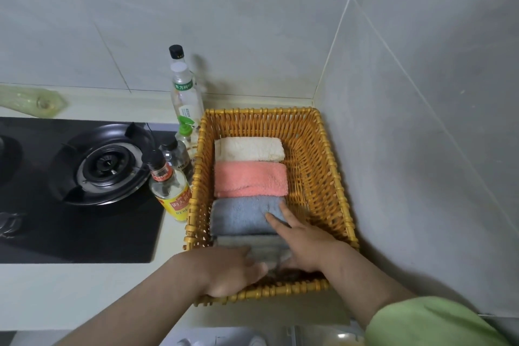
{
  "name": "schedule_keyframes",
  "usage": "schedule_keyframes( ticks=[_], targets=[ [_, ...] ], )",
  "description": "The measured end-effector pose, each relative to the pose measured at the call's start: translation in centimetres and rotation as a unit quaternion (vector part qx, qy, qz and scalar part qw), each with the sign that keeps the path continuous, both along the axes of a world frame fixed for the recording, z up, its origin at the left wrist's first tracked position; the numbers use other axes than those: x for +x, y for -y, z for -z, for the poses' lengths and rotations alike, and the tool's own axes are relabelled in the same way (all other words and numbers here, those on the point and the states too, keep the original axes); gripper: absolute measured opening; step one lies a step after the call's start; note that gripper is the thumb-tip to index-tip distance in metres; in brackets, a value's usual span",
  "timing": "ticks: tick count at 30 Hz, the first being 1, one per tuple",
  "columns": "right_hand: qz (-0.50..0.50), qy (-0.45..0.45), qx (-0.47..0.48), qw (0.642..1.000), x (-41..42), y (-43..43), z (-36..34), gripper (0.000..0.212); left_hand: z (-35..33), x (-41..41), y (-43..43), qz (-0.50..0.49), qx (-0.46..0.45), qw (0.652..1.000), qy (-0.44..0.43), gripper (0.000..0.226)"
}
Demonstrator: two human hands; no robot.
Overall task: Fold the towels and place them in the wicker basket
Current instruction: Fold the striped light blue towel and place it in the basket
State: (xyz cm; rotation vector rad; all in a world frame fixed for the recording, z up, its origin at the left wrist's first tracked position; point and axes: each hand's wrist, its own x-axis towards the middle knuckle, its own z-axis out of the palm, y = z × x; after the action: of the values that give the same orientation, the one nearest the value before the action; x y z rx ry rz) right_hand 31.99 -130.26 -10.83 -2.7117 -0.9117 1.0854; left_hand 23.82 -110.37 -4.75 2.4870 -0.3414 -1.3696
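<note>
The yellow wicker basket (323,177) stands on the counter in the wall corner. Inside it, folded towels lie in a row from far to near: a white towel (248,149), a pink towel (250,178), a blue towel (238,215) and a grey towel (252,244) at the near end. My left hand (230,270) reaches over the basket's near left corner and holds the grey towel's left end between fingers and thumb; the view is blurred there. My right hand (303,241) lies over the grey towel's right end, its straight fingers pressing on the blue towel.
Several bottles stand close along the basket's left side, among them a yellow-labelled bottle (171,191) and a tall clear bottle (185,90). A black gas hob (84,205) with a burner (104,163) fills the left. Tiled walls close in behind and to the right.
</note>
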Motion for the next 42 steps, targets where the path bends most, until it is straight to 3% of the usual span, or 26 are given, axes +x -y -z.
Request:
schedule_keyframes(
  ticks=[4, 8, 13, 17, 24, 28, 33, 36, 42],
  targets=[
    [0.089, -0.044, 0.099, 0.990, -0.1, 0.7, -0.4, 0.111, -0.6, -0.8, -0.4, 0.067, 0.034, 0.993, 0.096, 0.095],
    [0.126, 0.074, 0.156, 0.977, -0.3, -0.2, -1.0, 0.090, 0.1, -0.8, -0.8, 0.043, 0.038, 0.995, 0.076, 0.095],
    [0.015, 0.082, 0.049, 0.995, 0.1, -1.4, -0.3, 0.116, -0.4, -0.5, -0.3, 0.081, 0.085, 0.990, 0.073, 0.069],
    [-0.005, 0.061, 0.001, 0.998, 0.3, -1.6, 0.8, 0.123, -1.7, 0.0, 0.6, 0.046, 0.081, 0.995, 0.027, 0.047],
    [0.001, 0.053, -0.025, 0.998, 0.5, -2.0, 1.2, 0.126, 1.0, 0.9, 0.1, -0.012, 0.095, 0.994, -0.061, 0.070],
    [0.003, 0.051, -0.014, 0.999, 0.5, -2.0, 0.7, 0.127, 1.5, 1.0, -0.3, -0.013, 0.108, 0.991, -0.079, 0.066],
    [0.070, 0.007, 0.040, 0.997, 0.2, -0.9, -0.3, 0.129, -0.9, 1.0, -0.4, 0.012, 0.067, 0.998, -0.005, 0.035],
    [0.099, -0.016, 0.065, 0.993, 0.1, -0.6, -0.9, 0.130, -1.8, 1.0, -1.0, -0.002, 0.033, 0.998, 0.044, 0.035],
    [0.128, -0.020, 0.126, 0.984, -0.2, -0.6, -1.8, 0.126, -2.2, 1.0, -2.4, -0.053, -0.041, 0.967, 0.245, 0.030]
  ],
)
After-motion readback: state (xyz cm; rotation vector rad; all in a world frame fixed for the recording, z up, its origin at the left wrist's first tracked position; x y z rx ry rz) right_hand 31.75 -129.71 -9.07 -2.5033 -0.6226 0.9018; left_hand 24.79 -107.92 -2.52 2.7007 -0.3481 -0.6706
